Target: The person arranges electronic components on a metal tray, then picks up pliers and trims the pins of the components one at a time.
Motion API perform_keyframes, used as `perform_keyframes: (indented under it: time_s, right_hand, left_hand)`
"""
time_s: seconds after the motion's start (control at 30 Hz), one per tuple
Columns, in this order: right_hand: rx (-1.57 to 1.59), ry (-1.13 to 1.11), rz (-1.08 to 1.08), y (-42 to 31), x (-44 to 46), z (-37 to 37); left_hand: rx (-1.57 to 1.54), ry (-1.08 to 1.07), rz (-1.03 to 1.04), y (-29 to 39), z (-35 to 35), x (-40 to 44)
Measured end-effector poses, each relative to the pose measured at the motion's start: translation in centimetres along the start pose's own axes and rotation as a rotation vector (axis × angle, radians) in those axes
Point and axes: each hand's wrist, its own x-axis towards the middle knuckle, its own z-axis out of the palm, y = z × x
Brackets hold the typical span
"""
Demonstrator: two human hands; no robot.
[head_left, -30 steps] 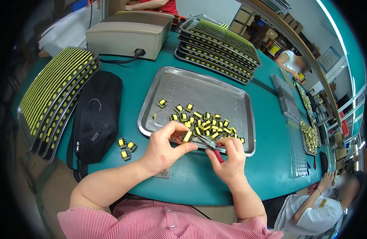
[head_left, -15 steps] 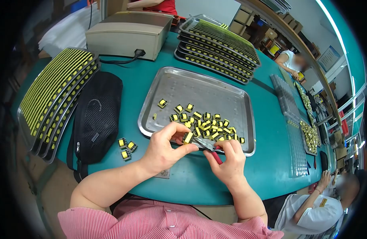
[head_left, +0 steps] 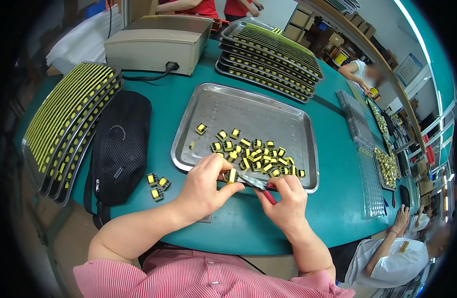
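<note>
Between the thumb and fingers of my left hand [head_left: 204, 185] is a small yellow-and-black transformer [head_left: 231, 176]. My right hand [head_left: 286, 199] is closed round the red handles of a pair of pliers [head_left: 258, 184]. The pliers' metal jaws point left and meet the side of the transformer; whether they grip a pin is too small to tell. Both hands are over the near edge of a metal tray [head_left: 198, 107]. Loose transformers [head_left: 261, 156] of the same kind lie scattered in the tray's near half.
Three transformers [head_left: 158, 186] lie on the green table left of my forearm. Beside them is a black mesh bag [head_left: 122, 144]. Filled trays are stacked at left [head_left: 72, 124] and at the back [head_left: 273, 54], near a beige machine [head_left: 159, 42]. Co-workers sit at the right.
The transformer in my left hand has turned more upright, and the pliers have shifted slightly left. A second person in red has appeared at the back.
</note>
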Motion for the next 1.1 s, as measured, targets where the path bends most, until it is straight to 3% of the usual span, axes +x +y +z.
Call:
perform_keyframes:
  time_s: [0.1, 0.2, 0.3, 0.4, 0.6, 1.1]
  right_hand:
    - [-0.028, -0.007, -0.013, -0.1, -0.1, 0.0]
    - [-0.045, -0.008, -0.026, -0.1, 0.0, -0.1]
    - [-0.04, 0.004, -0.027, -0.4, 0.1, 0.0]
    - [0.006, 0.009, 0.001, -0.7, 0.4, -0.2]
    - [0.023, 0.006, 0.053, -0.1, 0.2, -0.4]
    - [0.029, -0.032, 0.048, -0.4, 0.2, -0.5]
  left_hand:
    - [0.089, 0.0, 0.072, -0.1, -0.1, 0.0]
    - [0.06, -0.034, 0.01, 0.2, -0.4, 0.1]
    - [-0.215, -0.127, -0.224, 0.2, -0.4, 0.5]
    - [-0.673, -0.142, -0.333, -1.5, 0.5, 0.6]
    - [-0.817, -0.162, -0.437, -1.2, 0.2, 0.9]
    - [-0.856, -0.22, -0.449, -1.2, 0.0, 1.0]
